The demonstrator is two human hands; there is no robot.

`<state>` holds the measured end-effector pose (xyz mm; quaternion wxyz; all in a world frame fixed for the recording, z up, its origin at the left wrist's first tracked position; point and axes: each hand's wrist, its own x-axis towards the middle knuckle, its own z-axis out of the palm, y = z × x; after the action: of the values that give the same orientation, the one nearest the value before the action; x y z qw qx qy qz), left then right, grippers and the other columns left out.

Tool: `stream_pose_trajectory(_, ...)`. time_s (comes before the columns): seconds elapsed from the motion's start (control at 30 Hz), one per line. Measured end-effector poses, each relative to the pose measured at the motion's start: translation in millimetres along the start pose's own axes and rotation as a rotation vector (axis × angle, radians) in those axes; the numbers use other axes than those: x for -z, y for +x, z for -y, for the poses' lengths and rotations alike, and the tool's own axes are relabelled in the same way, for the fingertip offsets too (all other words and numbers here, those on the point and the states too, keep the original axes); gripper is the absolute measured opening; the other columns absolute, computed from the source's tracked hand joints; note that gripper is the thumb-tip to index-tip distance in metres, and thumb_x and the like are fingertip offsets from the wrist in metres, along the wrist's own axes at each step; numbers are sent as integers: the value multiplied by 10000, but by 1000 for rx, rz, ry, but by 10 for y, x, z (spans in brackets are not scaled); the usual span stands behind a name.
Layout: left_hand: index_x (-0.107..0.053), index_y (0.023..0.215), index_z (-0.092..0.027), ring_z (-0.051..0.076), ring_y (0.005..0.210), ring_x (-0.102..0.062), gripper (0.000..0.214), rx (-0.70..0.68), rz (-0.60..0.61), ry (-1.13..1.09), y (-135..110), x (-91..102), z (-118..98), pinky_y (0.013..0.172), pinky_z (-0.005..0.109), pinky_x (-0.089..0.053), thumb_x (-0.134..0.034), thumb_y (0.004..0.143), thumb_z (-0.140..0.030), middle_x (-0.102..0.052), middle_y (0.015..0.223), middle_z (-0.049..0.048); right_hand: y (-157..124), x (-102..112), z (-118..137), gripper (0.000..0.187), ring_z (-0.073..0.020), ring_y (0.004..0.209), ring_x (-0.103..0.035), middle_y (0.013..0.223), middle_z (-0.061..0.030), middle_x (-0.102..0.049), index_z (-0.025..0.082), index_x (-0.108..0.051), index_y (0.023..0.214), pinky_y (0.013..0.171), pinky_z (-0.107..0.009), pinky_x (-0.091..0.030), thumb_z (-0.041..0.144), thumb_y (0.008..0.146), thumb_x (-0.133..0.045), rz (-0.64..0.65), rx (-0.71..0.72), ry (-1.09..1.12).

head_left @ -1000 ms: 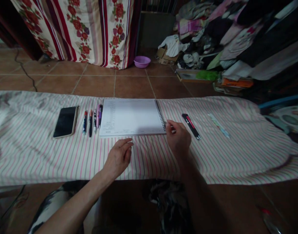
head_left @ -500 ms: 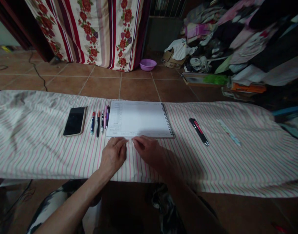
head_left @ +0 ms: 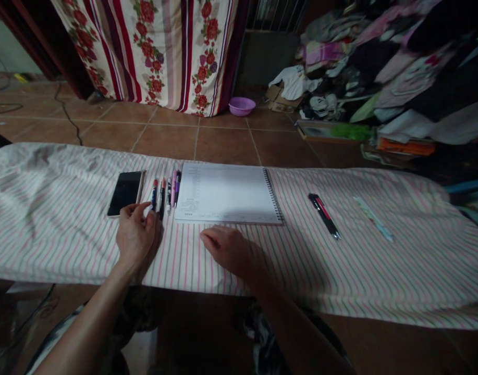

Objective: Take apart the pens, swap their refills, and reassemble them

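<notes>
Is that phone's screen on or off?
Off, it seems: the phone, lying face up near the left hand, shows plain black with nothing lit.

We count five pens (head_left: 169, 196) in the row beside one spiral notebook (head_left: 233, 195), one smartphone (head_left: 125, 193), one purple basin (head_left: 242, 107) and two bare hands (head_left: 135, 233).

Left hand (head_left: 135, 232) moved: from in front of the notebook (head_left: 231, 192) to beside the phone (head_left: 125, 192), fingertips now at the near end of the leftmost pen (head_left: 154, 190), contact unclear. Right hand (head_left: 225, 247) left the spiral binding (head_left: 273, 194) over the last second, now curled just short of the notebook's near edge. Hands were close together half a second ago, now apart. Camera view shifted left.
</notes>
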<state>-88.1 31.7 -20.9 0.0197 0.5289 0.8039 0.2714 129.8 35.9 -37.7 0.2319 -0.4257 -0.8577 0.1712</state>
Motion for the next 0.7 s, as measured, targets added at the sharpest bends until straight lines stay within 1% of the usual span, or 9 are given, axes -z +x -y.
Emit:
stream_pose_trajectory(0.13, -617, 1129, -206, 215, 805, -577, 370, -43, 51, 65, 19, -66, 52, 644, 322, -445, -454, 828, -346, -555, 1009, 100, -20, -48, -6, 175, -117, 631, -523, 669, -5, -600, 180, -574, 687, 591, -242, -310, 159, 835, -481, 24, -7, -26)
stream_pose_trajectory(0.33, -635, 1096, -226, 225, 829, -580, 341, -82, 48, 117, 34, -123, 74, 586, 298, -415, -470, 820, -339, -567, 1020, 96, -27, -55, -4, 190, -128, 676, -557, 726, -24, -640, 186, -602, 737, 629, -237, -352, 188, 864, -460, 2, -34, 18)
stream_pose_trajectory(0.57, -627, 987, -204, 253, 775, -591, 270, -7, 54, 165, 37, -85, 24, 584, 338, -416, -455, 817, -324, -586, 984, 106, -24, -59, 2, 201, -134, 697, -581, 744, -29, -657, 177, -601, 741, 650, -243, -365, 193, 876, -452, 12, -48, 15)
stream_pose_trajectory(0.63, -598, 988, -173, 266, 796, -594, 263, 15, 39, 151, 34, -81, 6, 616, 355, -430, -458, 807, -303, -594, 955, 113, -25, -65, -1, 200, -134, 702, -584, 752, -30, -660, 178, -603, 743, 656, -243, -369, 192, 875, -453, 6, -47, 20)
stream_pose_trajectory(0.7, -563, 1040, -144, 279, 843, -593, 299, 27, 19, 124, 28, -81, -6, 652, 367, -444, -465, 796, -287, -597, 942, 121, -26, -70, -5, 199, -135, 710, -587, 759, -33, -663, 179, -606, 746, 660, -242, -377, 191, 874, -455, 2, -45, 35)
